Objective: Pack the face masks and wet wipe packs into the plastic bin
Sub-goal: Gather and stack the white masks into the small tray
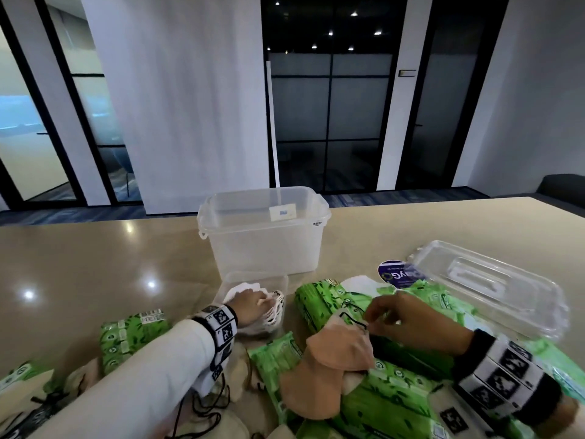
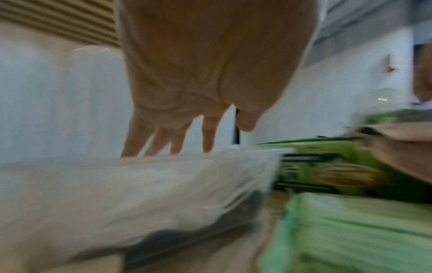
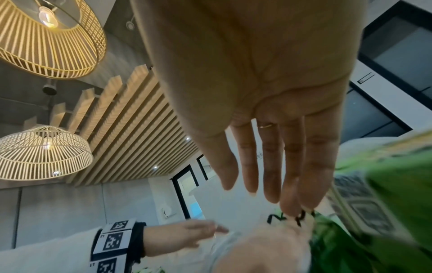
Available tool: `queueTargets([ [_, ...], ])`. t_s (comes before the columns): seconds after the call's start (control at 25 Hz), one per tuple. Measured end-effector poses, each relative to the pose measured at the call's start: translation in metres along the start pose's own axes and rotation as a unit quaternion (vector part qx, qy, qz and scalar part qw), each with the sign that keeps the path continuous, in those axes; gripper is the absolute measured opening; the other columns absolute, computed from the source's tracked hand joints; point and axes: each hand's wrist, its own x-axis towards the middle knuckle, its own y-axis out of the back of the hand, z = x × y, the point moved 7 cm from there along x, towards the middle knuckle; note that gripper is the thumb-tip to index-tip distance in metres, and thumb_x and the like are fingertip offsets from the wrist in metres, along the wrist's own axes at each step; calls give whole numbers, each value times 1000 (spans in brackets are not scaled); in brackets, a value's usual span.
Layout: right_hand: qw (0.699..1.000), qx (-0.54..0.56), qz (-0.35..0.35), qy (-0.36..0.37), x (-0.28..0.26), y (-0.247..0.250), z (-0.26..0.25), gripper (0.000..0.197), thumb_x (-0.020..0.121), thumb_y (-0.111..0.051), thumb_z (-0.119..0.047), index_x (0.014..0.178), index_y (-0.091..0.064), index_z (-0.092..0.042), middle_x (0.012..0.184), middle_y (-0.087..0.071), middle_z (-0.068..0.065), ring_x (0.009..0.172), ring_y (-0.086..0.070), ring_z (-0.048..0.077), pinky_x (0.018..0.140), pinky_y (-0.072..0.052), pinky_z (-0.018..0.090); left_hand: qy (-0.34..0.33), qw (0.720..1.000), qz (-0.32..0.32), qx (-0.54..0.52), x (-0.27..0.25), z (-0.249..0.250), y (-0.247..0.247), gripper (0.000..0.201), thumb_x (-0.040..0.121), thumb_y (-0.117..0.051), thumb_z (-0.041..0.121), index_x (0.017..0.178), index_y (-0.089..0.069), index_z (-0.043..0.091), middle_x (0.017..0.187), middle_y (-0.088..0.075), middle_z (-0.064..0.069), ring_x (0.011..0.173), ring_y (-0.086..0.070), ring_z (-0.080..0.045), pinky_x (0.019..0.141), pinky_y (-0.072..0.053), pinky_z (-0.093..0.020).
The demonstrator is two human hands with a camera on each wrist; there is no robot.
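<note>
Before the plastic bin [image 1: 264, 236], which stands upright and open with its long axis left-right, the left hand [image 1: 250, 307] lies flat-fingered on bagged white masks [image 1: 269, 315]. Nearer, the right hand [image 1: 402, 318] pinches a peach mask's black loop [image 1: 353, 316] among several green wipe packs [image 1: 319, 307].

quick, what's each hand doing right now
Left hand: open, fingers straight, pressing white face masks in a small clear plastic tray.
Right hand: fingertips pinching the black ear loop of a peach fabric face mask.
</note>
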Motion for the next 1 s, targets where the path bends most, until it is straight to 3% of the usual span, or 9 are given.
queueTargets([
  [0.12,999,-39,29,-5,-46,-16,5,5,86,-66,-34,90,-65,-32,85,-67,-16,77,-62,1,68,-48,15,-127,985,102,-52,-39,65,8,53,93,-46,56,136,-48,24,145,-36,-1,135,-36,-19,112,-33,-41],
  [0.24,990,-130,42,-17,-78,-37,4,19,91,-56,-42,109,-52,-40,99,-57,-23,85,-56,-2,74,-49,21,-224,973,31,-50,-91,129,-15,68,83,-57,64,141,-38,33,145,-30,8,132,-34,-11,109,-37,-38],
  [0.36,984,-170,38,-30,-93,-46,-2,31,95,-47,-44,126,-41,-41,118,-46,-22,104,-51,0,77,-46,18,-206,978,-16,11,-105,145,-44,80,79,-62,62,146,-27,36,149,-22,8,135,-26,-13,110,-34,-40],
  [0.48,980,-193,53,-10,-95,-58,1,39,97,-44,-40,135,-38,-35,132,-39,-15,122,-43,7,85,-46,22,-195,980,16,-40,-103,143,-47,70,80,-65,53,141,-40,29,142,-32,8,129,-39,-14,106,-39,-33],
  [0.56,978,-198,69,11,-96,-66,2,39,93,-50,-38,131,-43,-32,131,-41,-11,120,-46,11,87,-50,24,-194,974,34,-115,-103,138,-38,60,77,-72,44,131,-53,26,131,-46,10,117,-50,-7,103,-41,-25],
  [0.64,971,-223,78,27,-96,-74,5,40,82,-63,-36,119,-50,-32,123,-48,-8,108,-56,13,78,-56,27,-175,961,46,-208,-102,128,-29,48,76,-76,30,121,-60,25,117,-60,11,105,-59,-4,97,-47,-23],
  [0.8,960,-244,115,72,-95,-79,-9,32,80,-58,-38,111,-53,-34,132,-48,-4,114,-57,15,81,-57,34,-94,939,55,-326,-93,89,-30,15,84,-68,18,97,-64,13,94,-71,-1,92,-66,-16,89,-52,-41],
  [0.88,952,-250,138,112,-94,-77,-21,29,85,-51,-38,114,-56,-35,146,-40,1,128,-47,20,96,-51,39,-102,918,16,-384,-95,81,-35,22,86,-68,21,102,-65,6,100,-72,-7,95,-66,-15,90,-52,-42],
  [1.0,940,-266,157,147,-90,-76,-30,33,88,-52,-36,120,-58,-40,159,-20,5,146,-20,24,117,-24,41,-167,898,-41,-405,-109,89,-38,23,88,-68,26,100,-65,7,94,-72,0,91,-63,-6,80,-52,-32],
])
